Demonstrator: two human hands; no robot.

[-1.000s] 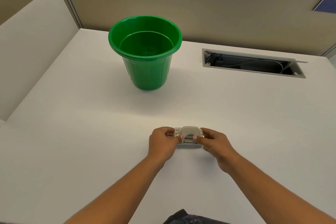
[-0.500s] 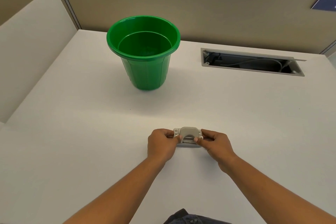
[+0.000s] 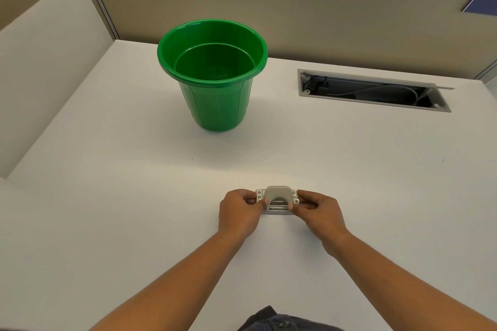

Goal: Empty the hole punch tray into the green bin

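Observation:
A small grey metal hole punch (image 3: 277, 196) sits on the white desk near me. My left hand (image 3: 239, 213) grips its left end and my right hand (image 3: 320, 212) grips its right end, thumbs on its near side. Its tray underneath is hidden from view. The green bin (image 3: 215, 105) stands upright farther back and to the left, well apart from the punch. Its open mouth faces up, and a few small pale bits lie on its bottom.
A rectangular cable slot (image 3: 373, 93) with wires inside is cut into the desk at the back right. A beige partition wall (image 3: 322, 16) runs along the desk's far edge. A white curved panel (image 3: 40, 67) borders the left side.
Both hands stay on the hole punch at the same spot on the desk. The bin has not moved; only the camera view shifts slightly.

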